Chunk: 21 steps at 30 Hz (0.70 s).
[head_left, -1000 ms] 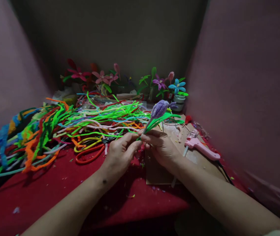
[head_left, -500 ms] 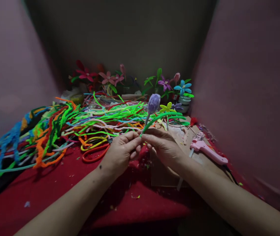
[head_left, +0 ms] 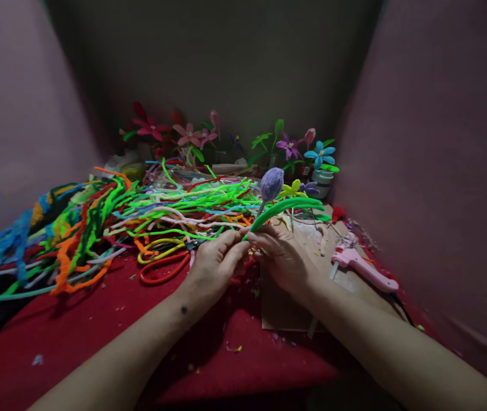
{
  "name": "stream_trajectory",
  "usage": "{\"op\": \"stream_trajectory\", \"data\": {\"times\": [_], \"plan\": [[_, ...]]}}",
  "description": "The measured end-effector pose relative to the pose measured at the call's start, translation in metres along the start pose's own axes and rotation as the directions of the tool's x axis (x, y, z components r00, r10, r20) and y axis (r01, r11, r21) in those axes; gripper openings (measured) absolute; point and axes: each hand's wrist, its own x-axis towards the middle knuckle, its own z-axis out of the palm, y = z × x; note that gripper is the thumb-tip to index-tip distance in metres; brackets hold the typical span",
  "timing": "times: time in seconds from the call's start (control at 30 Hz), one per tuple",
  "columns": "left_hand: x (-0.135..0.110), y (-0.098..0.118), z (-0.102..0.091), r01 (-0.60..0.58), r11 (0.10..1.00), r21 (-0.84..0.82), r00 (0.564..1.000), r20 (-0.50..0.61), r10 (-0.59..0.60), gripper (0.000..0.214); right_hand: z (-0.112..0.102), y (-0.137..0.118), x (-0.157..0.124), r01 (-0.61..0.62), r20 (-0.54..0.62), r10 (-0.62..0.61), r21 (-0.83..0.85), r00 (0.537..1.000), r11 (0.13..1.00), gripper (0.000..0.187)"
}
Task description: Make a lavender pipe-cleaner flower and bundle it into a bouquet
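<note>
A purple fuzzy flower bud (head_left: 272,185) on a thin stem rises from between my fingertips, tilted a little to the right. Beside its stem, a green pipe cleaner (head_left: 288,205) arches out to the right from the same pinch. My left hand (head_left: 213,260) closes thumb and fingers at the base of the stem. Against it, my right hand (head_left: 284,257) pinches the green pipe cleaner where it meets the stem. The fingertips hide the joint, so I cannot tell how the two pieces are fastened.
Colourful pipe cleaners (head_left: 183,205) pile across the back and left. Orange-and-yellow-handled scissors (head_left: 164,274) lie by my left hand. A pink glue gun (head_left: 365,268) rests on cardboard (head_left: 286,314) at right. Finished flowers (head_left: 189,135) and a white jar (head_left: 321,181) stand behind, on the red cloth (head_left: 110,342).
The purple bud has shifted slightly right and tilts more. The green pipe cleaner sits lower along the stem base, its arch turned more toward me. Both hands stay together.
</note>
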Motion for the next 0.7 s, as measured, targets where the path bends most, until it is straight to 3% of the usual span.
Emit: {"op": "stream_trajectory", "data": {"times": [0.1,0.17,0.23,0.3,0.43,0.6,0.67,0.7], "plan": [[-0.004,-0.004,0.004,-0.132,0.956,0.261,0.978,-0.123,0.169,0.009,0.005,-0.001,-0.002,0.018,-0.026,-0.017,0.013,1.0,1.0,0.014],[-0.004,-0.005,0.005,-0.128,0.96,0.25,0.977,-0.135,0.165,0.014,0.008,-0.002,-0.004,0.069,-0.014,-0.069,0.002,0.998,0.998,0.014],[-0.002,-0.004,0.004,-0.06,0.992,0.107,0.992,-0.105,0.071,0.02,0.009,-0.003,-0.004,0.103,0.03,-0.102,-0.006,0.994,0.995,0.016],[0.001,-0.004,0.003,0.066,0.989,-0.136,0.997,-0.021,-0.07,0.021,0.008,-0.003,-0.004,0.092,0.076,-0.089,-0.032,0.993,0.995,0.019],[0.005,-0.005,0.001,0.273,0.766,-0.581,0.962,0.184,-0.203,0.02,0.004,-0.003,-0.004,0.034,0.094,-0.023,-0.116,0.995,0.993,0.021],[0.004,-0.004,-0.001,0.42,0.554,-0.719,0.905,0.374,-0.2,0.01,-0.002,-0.004,-0.002,0.039,0.128,-0.021,-0.139,0.992,0.989,0.019],[0.004,-0.003,-0.002,0.444,0.543,-0.713,0.892,0.412,-0.188,0.005,-0.003,-0.004,0.0,0.056,0.134,-0.041,-0.108,0.99,0.993,0.018],[0.004,-0.003,-0.002,0.432,0.581,-0.689,0.895,0.409,-0.181,0.006,-0.003,-0.004,0.0,0.058,0.122,-0.047,-0.091,0.991,0.994,0.017]]}}
